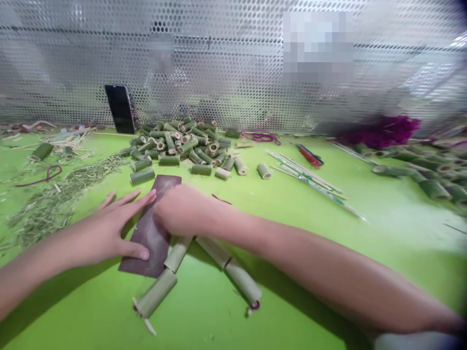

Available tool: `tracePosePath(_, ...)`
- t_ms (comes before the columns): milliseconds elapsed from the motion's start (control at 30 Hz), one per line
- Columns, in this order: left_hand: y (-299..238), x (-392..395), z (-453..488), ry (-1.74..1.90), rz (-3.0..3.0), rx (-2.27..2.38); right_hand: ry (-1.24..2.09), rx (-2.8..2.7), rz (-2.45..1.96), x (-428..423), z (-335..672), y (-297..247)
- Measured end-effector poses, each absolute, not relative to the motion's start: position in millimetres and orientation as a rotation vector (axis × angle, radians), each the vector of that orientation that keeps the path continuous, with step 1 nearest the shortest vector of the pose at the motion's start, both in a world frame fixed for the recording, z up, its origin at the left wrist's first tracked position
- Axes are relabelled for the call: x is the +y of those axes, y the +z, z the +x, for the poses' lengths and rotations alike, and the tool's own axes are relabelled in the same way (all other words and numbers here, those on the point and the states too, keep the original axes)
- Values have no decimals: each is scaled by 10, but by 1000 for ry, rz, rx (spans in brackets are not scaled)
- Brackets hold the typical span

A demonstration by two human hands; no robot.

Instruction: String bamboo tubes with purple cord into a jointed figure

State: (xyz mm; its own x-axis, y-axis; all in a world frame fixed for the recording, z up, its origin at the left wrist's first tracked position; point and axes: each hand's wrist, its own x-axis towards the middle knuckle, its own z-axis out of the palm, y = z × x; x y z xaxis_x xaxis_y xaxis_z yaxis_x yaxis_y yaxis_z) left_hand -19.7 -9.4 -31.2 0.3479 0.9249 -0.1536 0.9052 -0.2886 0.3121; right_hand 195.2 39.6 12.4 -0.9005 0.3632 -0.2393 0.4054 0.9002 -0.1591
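Observation:
My left hand [111, 228] lies flat with fingers stretched out, pressing on the left edge of a dark brown sheet [155, 238] that looks like sandpaper on the green table [328, 243]. My right hand [182, 210] is closed over the sheet's right side and is blurred by motion. From under it run two strings of pale bamboo tube segments [160, 287], one toward me and left, the other [233, 272] toward me and right. Whether the right fingers grip a tube is hidden.
A pile of short green bamboo tubes [182, 143] lies behind the sheet. A black phone [119, 109] leans on the perforated metal wall. Shavings [54, 199] cover the left side. Thin sticks [310, 180], a red tool [309, 154] and more tubes [430, 180] lie at the right.

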Motion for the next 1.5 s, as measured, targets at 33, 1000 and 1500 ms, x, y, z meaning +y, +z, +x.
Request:
tracePosePath(33,-284,-94,-170,48,2250,1629,-373,2869,539,387,1957,120)
tracePosePath(1000,524,-570,761,774,2634,741,-2595,2120,799,-334,3055,422)
tracePosePath(1500,496,-584,1080,1012,2777,647,-2540,2211,905,-440,3142,327)
